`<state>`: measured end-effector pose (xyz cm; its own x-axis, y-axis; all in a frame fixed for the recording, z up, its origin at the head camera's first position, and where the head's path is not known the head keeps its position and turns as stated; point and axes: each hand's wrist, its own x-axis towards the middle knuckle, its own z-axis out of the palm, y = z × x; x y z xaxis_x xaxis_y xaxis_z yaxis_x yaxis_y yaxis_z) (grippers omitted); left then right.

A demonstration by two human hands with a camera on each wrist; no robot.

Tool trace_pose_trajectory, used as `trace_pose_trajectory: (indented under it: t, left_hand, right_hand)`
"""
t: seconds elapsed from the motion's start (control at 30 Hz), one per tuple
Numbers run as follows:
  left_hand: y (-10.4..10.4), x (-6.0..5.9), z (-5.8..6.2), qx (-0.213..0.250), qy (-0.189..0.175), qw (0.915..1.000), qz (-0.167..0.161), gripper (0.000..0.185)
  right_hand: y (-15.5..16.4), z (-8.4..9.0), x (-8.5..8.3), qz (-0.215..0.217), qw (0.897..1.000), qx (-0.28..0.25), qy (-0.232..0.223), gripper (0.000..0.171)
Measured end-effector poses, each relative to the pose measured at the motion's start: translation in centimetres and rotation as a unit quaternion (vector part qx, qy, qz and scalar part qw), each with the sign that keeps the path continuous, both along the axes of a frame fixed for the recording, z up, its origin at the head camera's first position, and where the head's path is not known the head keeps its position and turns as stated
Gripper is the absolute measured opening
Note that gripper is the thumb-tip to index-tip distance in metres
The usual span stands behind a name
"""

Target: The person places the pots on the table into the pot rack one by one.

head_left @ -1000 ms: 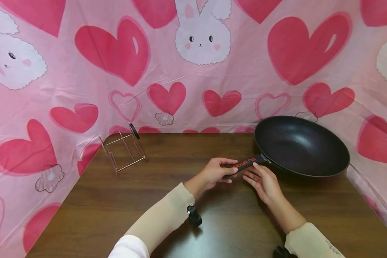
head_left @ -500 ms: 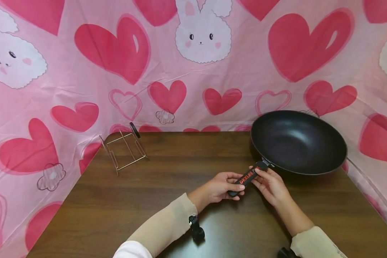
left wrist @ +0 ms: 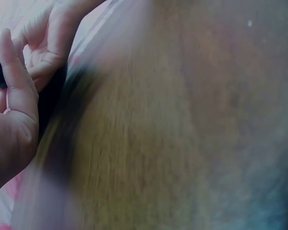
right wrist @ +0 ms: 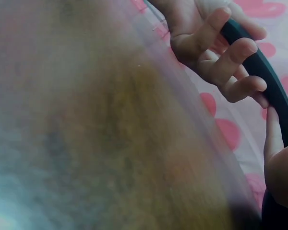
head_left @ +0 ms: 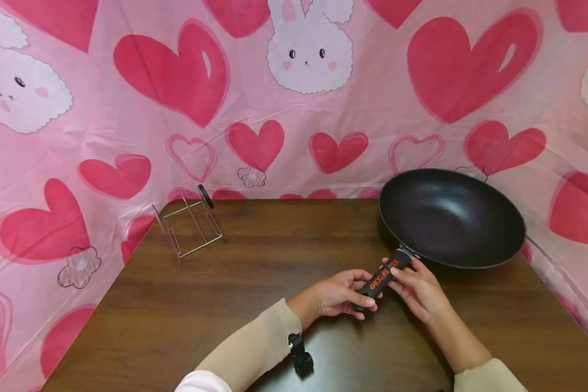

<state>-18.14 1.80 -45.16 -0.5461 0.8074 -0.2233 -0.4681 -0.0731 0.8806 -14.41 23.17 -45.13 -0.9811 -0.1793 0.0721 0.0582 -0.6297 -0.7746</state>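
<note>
A black pan point(head_left: 451, 218) sits at the right back of the brown table point(head_left: 225, 305), its black handle point(head_left: 384, 275) with red lettering pointing toward me. My left hand point(head_left: 345, 294) grips the free end of the handle, fingers curled round it. My right hand point(head_left: 418, 286) holds the handle closer to the bowl, fingers laid over the top. In the right wrist view, the left hand's fingers point(right wrist: 230, 57) wrap the dark handle point(right wrist: 269, 81) and my right thumb point(right wrist: 273, 139) presses against it. The left wrist view is blurred and shows my left hand point(left wrist: 14, 120).
A wire rack point(head_left: 191, 226) with a small black knob stands at the back left of the table. Pink cloth point(head_left: 294, 109) printed with hearts and rabbits hangs behind and at both sides. Bare wood lies in the middle and left front.
The handle has swung from pointing left to pointing toward me, the pan turning in place. Both hands moved nearer with it, and my right hand went from lying beside the handle to holding it.
</note>
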Motion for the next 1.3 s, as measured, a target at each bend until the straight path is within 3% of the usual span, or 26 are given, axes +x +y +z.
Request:
trace_pose_trajectory:
  t: [0.23,0.43,0.57,0.7,0.87,1.0,1.1,1.2,1.3]
  left_hand:
    - [-0.6,0.5,-0.1,0.0,0.014,0.9997,-0.02,0.032]
    - [-1.1,0.8,-0.1,-0.005,0.032,0.9988,-0.036,0.034]
    - [-1.3,1.2,0.0,-0.007,0.069,0.9964,-0.048,0.038]
    - [-1.2,1.8,0.3,-0.024,0.137,0.9898,-0.032,0.049]
    - [-0.7,2.9,0.4,-0.06,0.228,0.9715,0.024,0.057]
    - [0.2,3.9,0.1,-0.067,0.267,0.9577,0.083,0.051]
    - [1.0,4.7,0.0,-0.054,0.262,0.9517,0.151,0.044]
    - [1.5,5.4,0.1,-0.032,0.257,0.9391,0.227,0.036]
    - [1.7,5.8,0.2,0.008,0.252,0.9271,0.278,0.032]
  right_hand:
    - [-0.6,0.0,0.7,-0.008,1.0,0.024,-0.006,0.044]
    - [-1.0,0.2,1.4,-0.044,0.997,0.051,0.037,0.044]
    - [-1.4,0.7,2.1,-0.081,0.989,0.099,0.075,0.045]
    - [-1.6,1.1,2.6,-0.11,0.977,0.151,0.104,0.047]
    - [-1.8,1.2,2.8,-0.139,0.962,0.201,0.118,0.053]
    - [-2.4,1.5,2.6,-0.153,0.952,0.236,0.122,0.057]
    - [-2.9,2.0,2.5,-0.158,0.947,0.25,0.125,0.058]
    - [-3.4,2.6,2.4,-0.159,0.945,0.255,0.13,0.058]
    - [-3.8,3.0,2.4,-0.153,0.945,0.258,0.133,0.058]
